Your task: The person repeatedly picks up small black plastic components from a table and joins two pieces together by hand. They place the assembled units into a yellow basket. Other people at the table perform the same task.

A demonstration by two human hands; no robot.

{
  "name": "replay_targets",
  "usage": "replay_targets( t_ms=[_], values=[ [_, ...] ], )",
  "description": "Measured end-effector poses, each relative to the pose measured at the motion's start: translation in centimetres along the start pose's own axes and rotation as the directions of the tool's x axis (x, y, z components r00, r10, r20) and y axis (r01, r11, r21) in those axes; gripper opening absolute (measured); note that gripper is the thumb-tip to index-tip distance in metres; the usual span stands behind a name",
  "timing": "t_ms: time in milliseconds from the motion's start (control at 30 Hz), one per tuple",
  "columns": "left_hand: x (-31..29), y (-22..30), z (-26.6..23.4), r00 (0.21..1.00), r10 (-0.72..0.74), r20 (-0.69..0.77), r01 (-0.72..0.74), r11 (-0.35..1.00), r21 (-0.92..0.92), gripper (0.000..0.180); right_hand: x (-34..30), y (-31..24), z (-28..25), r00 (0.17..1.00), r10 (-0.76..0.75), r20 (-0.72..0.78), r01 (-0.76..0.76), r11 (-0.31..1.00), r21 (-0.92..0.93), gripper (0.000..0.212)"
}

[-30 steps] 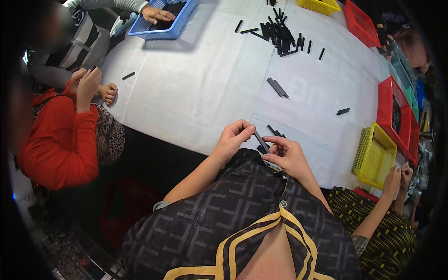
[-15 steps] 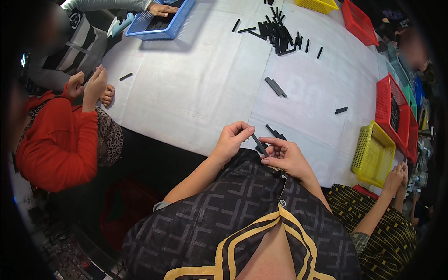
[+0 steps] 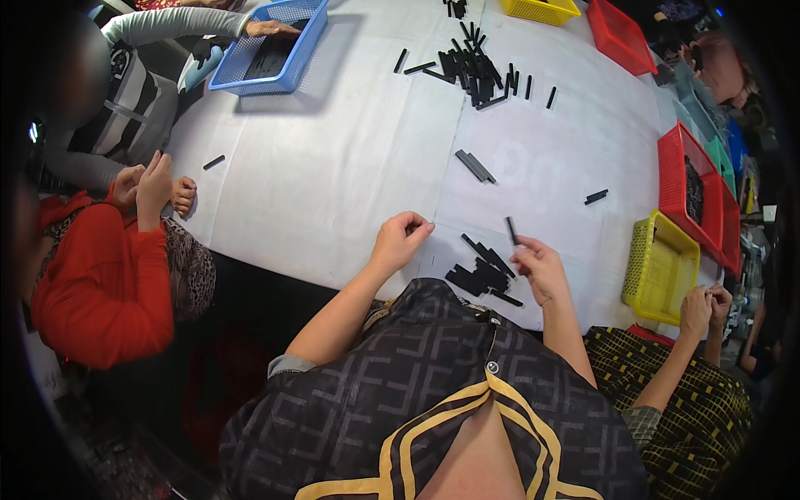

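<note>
A short black strip (image 3: 511,231) stands out from the fingertips of my right hand (image 3: 542,271), which is closed on its lower end above the table. My left hand (image 3: 400,243) hovers at the near edge, thumb and forefinger pinched together with no strip visible between them. Between my hands, close to my body, lies a loose pile of black strips (image 3: 481,277). Farther off, two or so grey-black strips (image 3: 475,167) rest side by side. A small pair of strips (image 3: 597,197) is to the right.
A large heap of black strips (image 3: 475,71) lies at the far side of the white table (image 3: 333,167). At right stand a yellow basket (image 3: 637,275) and a red basket (image 3: 667,175). A co-worker's hand reaches into a blue basket (image 3: 287,82). Other people sit left and right.
My hands have parted: the strip that both held is now in my right hand, which has moved right. The near pile is uncovered. The whole view has shifted slightly.
</note>
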State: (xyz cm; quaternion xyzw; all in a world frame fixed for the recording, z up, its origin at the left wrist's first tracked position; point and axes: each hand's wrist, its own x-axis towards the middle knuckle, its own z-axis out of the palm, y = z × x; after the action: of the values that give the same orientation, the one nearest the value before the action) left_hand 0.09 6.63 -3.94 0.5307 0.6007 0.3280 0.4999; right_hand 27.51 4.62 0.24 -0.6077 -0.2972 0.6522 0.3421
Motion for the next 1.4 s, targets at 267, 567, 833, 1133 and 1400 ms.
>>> replay_targets(
  t_ms=[267, 567, 833, 1133, 1400],
  values=[
    [8.9, 2.1, 2.6, 0.888, 0.46, 0.03, -0.385, 0.706, 0.595, 0.031, 6.8, 1.7, -12.3, 0.71, -0.051, -0.703, 0.223, 0.962, 0.156, 0.038],
    [12.8, 2.1, 5.7, 0.782, 0.565, 0.261, -0.546, 0.421, 0.724, 0.049, 10.2, 4.1, -15.4, 0.335, -0.446, -0.83, -0.012, 0.879, -0.477, 0.044],
    [13.0, 3.8, 6.6, 0.795, 0.545, 0.265, -0.559, 0.49, 0.669, 0.021, 9.0, 3.8, -2.6, 0.721, -0.632, -0.284, 0.314, 0.663, -0.68, 0.023],
    [9.9, 6.5, 4.5, 0.754, 0.645, 0.124, -0.619, 0.635, 0.462, 0.012, 7.1, -1.8, 3.5, 0.892, -0.411, -0.185, 0.324, 0.87, -0.37, 0.032],
    [3.7, 10.7, 2.6, 0.904, 0.189, 0.383, -0.007, 0.904, -0.428, 0.016, -0.5, -6.8, 4.6, 0.944, -0.326, 0.048, 0.317, 0.939, 0.131, 0.024]
  ],
)
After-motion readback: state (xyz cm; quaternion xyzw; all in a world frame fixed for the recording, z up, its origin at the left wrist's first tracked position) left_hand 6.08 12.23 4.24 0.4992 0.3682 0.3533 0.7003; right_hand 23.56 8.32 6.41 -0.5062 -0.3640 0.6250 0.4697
